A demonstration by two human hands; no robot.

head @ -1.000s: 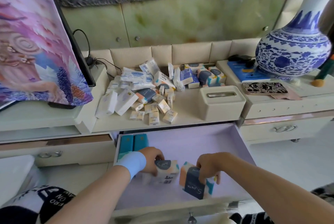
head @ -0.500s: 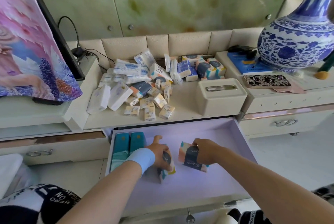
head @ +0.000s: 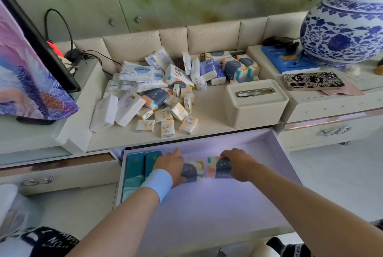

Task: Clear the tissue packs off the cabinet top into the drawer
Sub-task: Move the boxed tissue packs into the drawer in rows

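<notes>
Cream cabinet top (head: 209,115) bears a loose heap of tissue packs (head: 157,99) beside a lidded tissue box (head: 255,101), so most of the clearing is not yet done. Below, the drawer (head: 285,153) stands pulled out. Two teal packs (head: 135,163) stand against its left wall. Just beside them the left hand (head: 171,165) curls its fingers over one patterned pack (head: 195,170), thumb raised. A second patterned pack (head: 217,168) lies close alongside, gripped at its top and right edge by the right hand (head: 241,165). Both seem about to be set in a row. Next: let go, rise past the cabinet's front lip, reach the heap. Room lies open rightward and frontward.
</notes>
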